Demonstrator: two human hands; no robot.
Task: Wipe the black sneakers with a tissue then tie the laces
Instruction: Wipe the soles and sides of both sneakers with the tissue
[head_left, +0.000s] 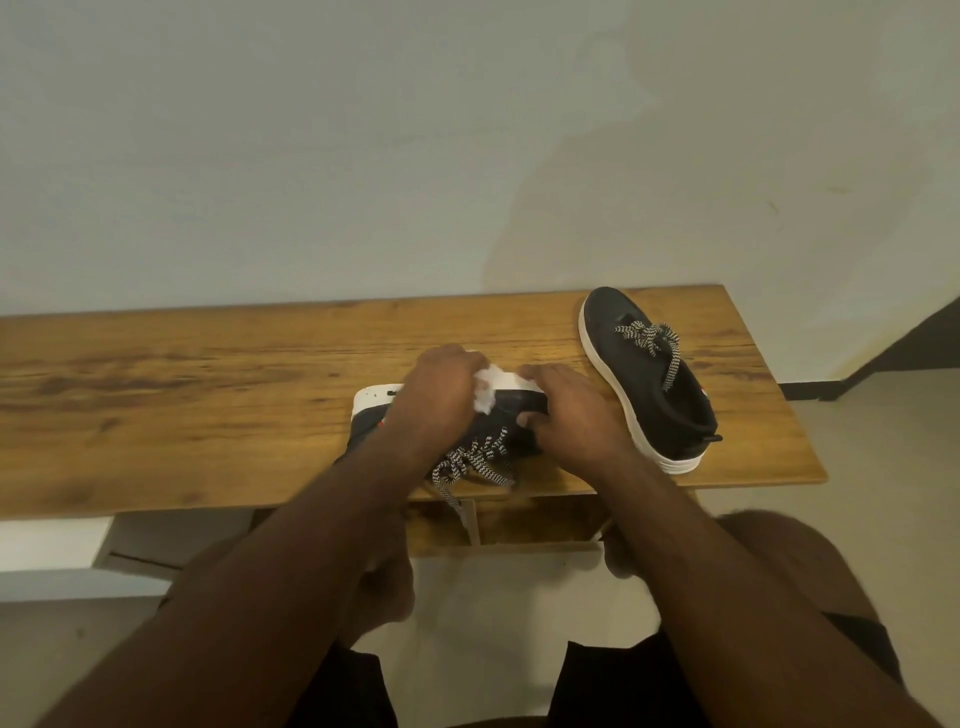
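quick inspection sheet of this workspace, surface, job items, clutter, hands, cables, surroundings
surface: wooden bench top against a pale wall, bearing both shoes
job's things: near sneaker lies tipped on its side, white sole facing away, its laces loose and trailing over the front edge; second sneaker stands upright to the right, laces in a knot; white tissue crumpled against the near sneaker
clutter: nothing seen
hands: left hand grips the tissue on the near sneaker; right hand holds that sneaker's toe end
cables: nothing seen
surroundings: pale wall behind, light floor at right, the person's knees under the bench
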